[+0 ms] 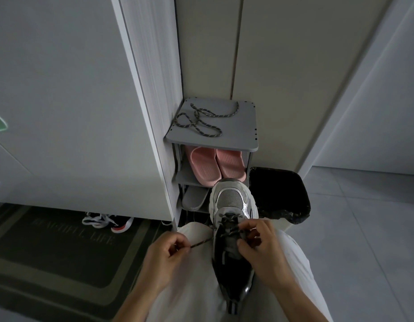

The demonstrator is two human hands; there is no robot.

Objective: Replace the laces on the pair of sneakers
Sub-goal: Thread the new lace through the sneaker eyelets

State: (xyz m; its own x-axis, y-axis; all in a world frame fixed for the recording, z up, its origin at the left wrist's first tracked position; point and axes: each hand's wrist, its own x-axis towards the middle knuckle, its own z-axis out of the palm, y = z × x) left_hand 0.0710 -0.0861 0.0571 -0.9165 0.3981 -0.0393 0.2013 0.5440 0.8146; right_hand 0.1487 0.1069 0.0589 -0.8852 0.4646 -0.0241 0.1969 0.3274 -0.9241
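Sneaker [232,205] rests on my lap [196,280] for reach; left hand [164,256] pinches lace [201,242] taut, right hand [261,247] fingers [249,228] pinch it at eyelets.

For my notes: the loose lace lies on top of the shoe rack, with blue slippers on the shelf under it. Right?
No: the head view shows pink slippers, not blue. The loose lace does lie on top of the shoe rack.

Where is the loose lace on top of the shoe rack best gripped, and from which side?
Probably pinch the loose lace at its near loop, coming from above and the front: it lies flat on the shoe rack, with the wall close behind.
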